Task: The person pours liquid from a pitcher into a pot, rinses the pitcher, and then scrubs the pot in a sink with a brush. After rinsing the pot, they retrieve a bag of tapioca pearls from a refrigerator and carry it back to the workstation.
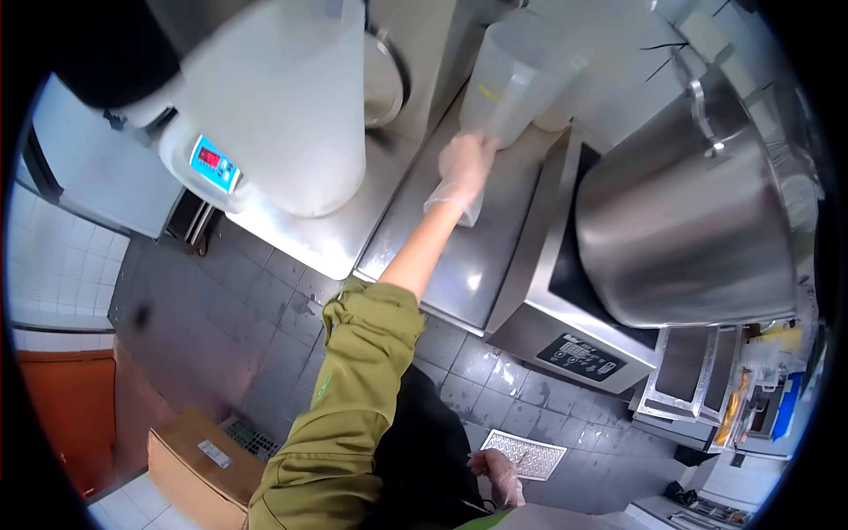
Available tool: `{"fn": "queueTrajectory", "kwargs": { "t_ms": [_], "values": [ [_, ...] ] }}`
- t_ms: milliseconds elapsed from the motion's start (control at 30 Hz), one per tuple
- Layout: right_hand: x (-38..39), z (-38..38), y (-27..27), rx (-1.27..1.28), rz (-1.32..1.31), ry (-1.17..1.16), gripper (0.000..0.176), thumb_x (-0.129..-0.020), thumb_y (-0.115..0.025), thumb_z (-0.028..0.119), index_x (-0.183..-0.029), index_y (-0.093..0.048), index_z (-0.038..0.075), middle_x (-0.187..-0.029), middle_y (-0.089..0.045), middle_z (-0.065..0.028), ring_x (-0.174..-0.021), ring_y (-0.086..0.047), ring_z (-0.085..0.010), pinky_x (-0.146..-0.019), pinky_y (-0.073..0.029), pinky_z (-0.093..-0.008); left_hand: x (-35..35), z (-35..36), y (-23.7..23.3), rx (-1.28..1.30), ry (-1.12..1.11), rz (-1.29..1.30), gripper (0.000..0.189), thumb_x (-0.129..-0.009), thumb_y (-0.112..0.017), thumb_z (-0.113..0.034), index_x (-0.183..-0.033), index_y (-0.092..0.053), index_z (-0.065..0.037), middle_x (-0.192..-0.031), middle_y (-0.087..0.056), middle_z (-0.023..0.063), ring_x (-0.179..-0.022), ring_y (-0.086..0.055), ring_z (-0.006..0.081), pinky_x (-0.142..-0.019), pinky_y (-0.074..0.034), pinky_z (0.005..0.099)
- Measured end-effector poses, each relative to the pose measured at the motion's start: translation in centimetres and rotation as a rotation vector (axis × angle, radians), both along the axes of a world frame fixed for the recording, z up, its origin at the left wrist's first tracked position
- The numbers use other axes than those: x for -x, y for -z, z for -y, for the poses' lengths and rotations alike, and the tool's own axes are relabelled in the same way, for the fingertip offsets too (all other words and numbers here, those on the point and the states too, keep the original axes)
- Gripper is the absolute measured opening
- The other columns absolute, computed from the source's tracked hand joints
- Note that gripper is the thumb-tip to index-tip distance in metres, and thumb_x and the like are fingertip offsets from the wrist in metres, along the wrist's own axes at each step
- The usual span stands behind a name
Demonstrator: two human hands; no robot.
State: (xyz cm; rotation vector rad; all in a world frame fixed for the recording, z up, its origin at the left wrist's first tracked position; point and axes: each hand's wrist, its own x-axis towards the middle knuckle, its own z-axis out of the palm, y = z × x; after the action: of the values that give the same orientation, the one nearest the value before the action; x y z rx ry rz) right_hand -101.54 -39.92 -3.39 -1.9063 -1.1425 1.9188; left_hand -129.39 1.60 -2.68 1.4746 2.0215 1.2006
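My left hand (466, 168), in a clear plastic glove, reaches out over a stainless steel counter (468, 256). Its fingers are closed at the lower part of a translucent plastic measuring jug (503, 88) with yellow markings; the exact grip is partly hidden. My right hand (500, 477), also gloved, hangs low near my body with loosely curled fingers and nothing visible in it. To the left of the jug, a large white translucent bucket (283, 115) stands by a digital scale (215, 165) with a red display.
A big steel stockpot (689, 203) sits on an induction cooker (579, 353) at the right. Steel trays (693, 367) stand beyond it. On the tiled floor are a cardboard box (203, 468) and a white textured mat (526, 452). An orange cabinet (66, 415) is at far left.
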Motion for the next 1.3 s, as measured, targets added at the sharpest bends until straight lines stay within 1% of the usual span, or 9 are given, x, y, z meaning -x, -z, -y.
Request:
{"fn": "queueTrajectory", "kwargs": {
  "t_ms": [133,433,633,767,833,1000,1100,1200,1300],
  "values": [
    [-0.9,-0.8,-1.4,0.036,-0.005,0.112,0.038,-0.090,-0.035,0.031,-0.094,-0.055,-0.001,-0.085,-0.061,-0.0101,-0.077,-0.058,-0.0168,-0.072,-0.045,-0.0272,-0.6,2.4,-7.6,0.249,0.090,-0.235,0.030,-0.080,-0.052,-0.032,-0.080,-0.066,-0.006,-0.079,-0.061,0.0212,-0.079,-0.060,0.0350,-0.070,-0.048,0.0420],
    [1.1,-6.5,-10.0,-0.116,-0.132,0.440,0.037,-0.087,-0.040,0.034,-0.096,-0.053,0.000,-0.083,-0.060,-0.0107,-0.075,-0.057,-0.0171,-0.072,-0.045,-0.0284,-4.8,-12.1,-26.8,-0.274,0.116,0.072,0.043,-0.081,-0.044,-0.040,-0.084,-0.062,-0.001,-0.083,-0.062,0.0192,-0.082,-0.058,0.0372,-0.074,-0.044,0.0419],
    [0.9,-8.0,-11.3,-0.121,-0.155,0.692,0.034,-0.084,-0.045,0.032,-0.093,-0.054,0.000,-0.081,-0.060,-0.0107,-0.072,-0.055,-0.0176,-0.069,-0.044,-0.0291,-6.6,-15.9,-31.2,-0.093,0.038,-0.136,0.047,-0.080,-0.046,-0.046,-0.090,-0.063,-0.003,-0.085,-0.063,0.0156,-0.081,-0.060,0.0338,-0.074,-0.046,0.0405],
    [0.0,-7.4,-10.7,-0.083,-0.117,0.795,0.033,-0.082,-0.048,0.031,-0.091,-0.054,0.001,-0.079,-0.060,-0.0111,-0.068,-0.054,-0.0182,-0.066,-0.043,-0.0288,-4.1,-21.2,-32.0,-0.798,0.076,-0.513,0.037,-0.076,-0.054,-0.033,-0.100,-0.058,-0.005,-0.102,-0.054,0.0122,-0.098,-0.053,0.0279,-0.080,-0.044,0.0405],
    [0.1,-7.5,-11.0,-0.070,-0.115,0.805,0.032,-0.082,-0.048,0.031,-0.090,-0.054,0.001,-0.079,-0.060,-0.0116,-0.068,-0.054,-0.0183,-0.065,-0.043,-0.0291,-3.5,-25.8,-31.1,-0.458,0.379,-0.723,0.030,-0.073,-0.057,-0.026,-0.097,-0.059,-0.010,-0.109,-0.052,0.0099,-0.105,-0.048,0.0256,-0.084,-0.043,0.0402],
    [0.8,-8.3,-11.2,-0.094,-0.140,0.811,0.027,-0.083,-0.048,0.028,-0.087,-0.053,0.002,-0.075,-0.057,-0.0103,-0.067,-0.052,-0.0170,-0.061,-0.041,-0.0275,-3.6,-26.8,-29.8,-0.547,0.324,-0.638,0.025,-0.072,-0.060,-0.020,-0.097,-0.060,-0.016,-0.109,-0.052,0.0067,-0.100,-0.051,0.0259,-0.081,-0.045,0.0383],
    [1.6,-9.7,-12.0,-0.073,-0.088,0.753,0.026,-0.084,-0.048,0.027,-0.087,-0.054,0.002,-0.074,-0.057,-0.0083,-0.066,-0.052,-0.0160,-0.061,-0.041,-0.0273,-4.6,-26.1,-29.0,-0.935,-0.051,-0.302,0.021,-0.081,-0.052,-0.010,-0.100,-0.055,-0.001,-0.096,-0.058,0.0146,-0.091,-0.055,0.0260,-0.077,-0.044,0.0329],
    [1.8,-10.3,-12.3,-0.029,-0.076,0.783,0.026,-0.084,-0.047,0.027,-0.086,-0.054,0.002,-0.074,-0.057,-0.0080,-0.065,-0.052,-0.0154,-0.061,-0.041,-0.0270,-2.8,-24.9,-30.9,-1.091,0.053,0.153,0.026,-0.075,-0.054,-0.006,-0.101,-0.053,0.001,-0.110,-0.051,0.0213,-0.104,-0.048,0.0344,-0.085,-0.040,0.0364],
    [2.2,-10.9,-13.1,-0.116,-0.020,0.645,0.026,-0.083,-0.047,0.026,-0.086,-0.055,0.001,-0.073,-0.057,-0.0079,-0.065,-0.051,-0.0151,-0.061,-0.041,-0.0266,0.0,-12.6,-34.1,-0.988,-0.014,-0.056,0.024,-0.075,-0.053,-0.009,-0.095,-0.052,0.003,-0.100,-0.053,0.0242,-0.096,-0.049,0.0391,-0.082,-0.040,0.0392]
  ]
}}
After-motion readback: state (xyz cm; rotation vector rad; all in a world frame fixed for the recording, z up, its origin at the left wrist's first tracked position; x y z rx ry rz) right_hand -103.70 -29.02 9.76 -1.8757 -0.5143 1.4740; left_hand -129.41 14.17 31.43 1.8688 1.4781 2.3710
